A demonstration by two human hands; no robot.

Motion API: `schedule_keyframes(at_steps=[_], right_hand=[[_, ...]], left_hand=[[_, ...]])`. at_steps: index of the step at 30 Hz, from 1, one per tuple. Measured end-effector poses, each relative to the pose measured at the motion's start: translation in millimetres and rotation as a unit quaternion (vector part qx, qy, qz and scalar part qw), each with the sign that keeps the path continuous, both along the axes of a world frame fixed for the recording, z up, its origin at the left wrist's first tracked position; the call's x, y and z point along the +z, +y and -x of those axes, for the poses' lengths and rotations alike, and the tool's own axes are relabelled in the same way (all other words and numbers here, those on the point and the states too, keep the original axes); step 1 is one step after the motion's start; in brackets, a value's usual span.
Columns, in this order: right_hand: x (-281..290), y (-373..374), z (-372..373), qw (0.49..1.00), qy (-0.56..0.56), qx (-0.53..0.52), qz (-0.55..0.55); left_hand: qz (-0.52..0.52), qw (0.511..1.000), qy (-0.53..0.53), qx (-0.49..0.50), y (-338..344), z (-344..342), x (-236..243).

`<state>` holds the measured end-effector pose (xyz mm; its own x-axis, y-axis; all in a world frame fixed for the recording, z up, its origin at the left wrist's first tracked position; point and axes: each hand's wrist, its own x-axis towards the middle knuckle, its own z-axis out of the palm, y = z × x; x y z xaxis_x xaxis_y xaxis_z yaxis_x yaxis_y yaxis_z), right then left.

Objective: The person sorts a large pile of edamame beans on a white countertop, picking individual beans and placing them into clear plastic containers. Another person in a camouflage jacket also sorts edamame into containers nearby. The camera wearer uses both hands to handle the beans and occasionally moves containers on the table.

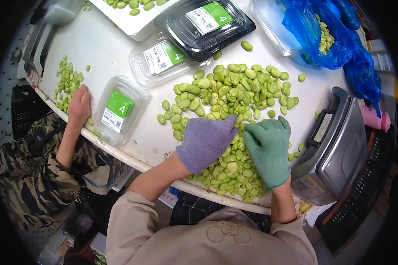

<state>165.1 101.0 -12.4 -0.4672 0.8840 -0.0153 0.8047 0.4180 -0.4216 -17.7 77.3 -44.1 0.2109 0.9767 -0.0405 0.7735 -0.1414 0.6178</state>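
Room: kinda cramped, tbh. Speckled floor on the far left, plus a co-worker in a camouflage jacket, whose bare hand is right by a small bean heap.
Table: white top, a bit scuffed, with a rounded near edge bending across in front of the wearer (fisheye, so take the curve lightly).
Bean pile: green shelled beans in the middle of the table, basically two lobes meeting around the hands. The far lobe is wide, long axis left to right; the near one slants down and right to the table's near edge.
Right side: boxy grey device just beyond the right hand, pink bottle behind it, blue plastic bag up top.
Trays: white one with beans, black lidded one overlapping a clear one, second clear one by the near edge.
Hands: left in a purple glove, right in green, close together at the pile, fingers curled. Can't tell if either is pinching a bean.
Elbow room: white tabletop shows left of the pile, and a narrow strip before the grey device.
Strays: single bean near the black tray, flat oval, lying roughly sideways.
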Motion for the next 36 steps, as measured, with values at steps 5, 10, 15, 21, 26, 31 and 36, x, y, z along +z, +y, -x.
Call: schedule_keyframes(at_steps=[5,10,15,21,26,31,36], right_hand=[[-1,8,9,1.000,-0.016,0.006,0.001],[-6,12,11,1.000,0.020,0.006,0.021],[23,0,0,0.995,0.078,-0.034,0.058],[53,-1,-27,0.984,0.101,-0.106,0.104],[49,-4,-14,0.963,0.177,-0.118,0.164],[39,-7,8,0.974,0.169,-0.039,0.142],[35,-10,5,0.988,0.130,-0.016,0.083]], left_hand=[[-0.022,0.999,-0.035,-0.007,-2,1,-5],[0.026,0.998,-0.058,0.023,3,1,1],[0.154,0.958,-0.229,0.072,8,15,17],[0.257,0.875,-0.405,0.058,12,22,22],[0.392,0.810,-0.429,0.081,21,22,39],[0.413,0.786,-0.453,0.088,18,21,38],[0.368,0.827,-0.423,0.035,16,18,35]])
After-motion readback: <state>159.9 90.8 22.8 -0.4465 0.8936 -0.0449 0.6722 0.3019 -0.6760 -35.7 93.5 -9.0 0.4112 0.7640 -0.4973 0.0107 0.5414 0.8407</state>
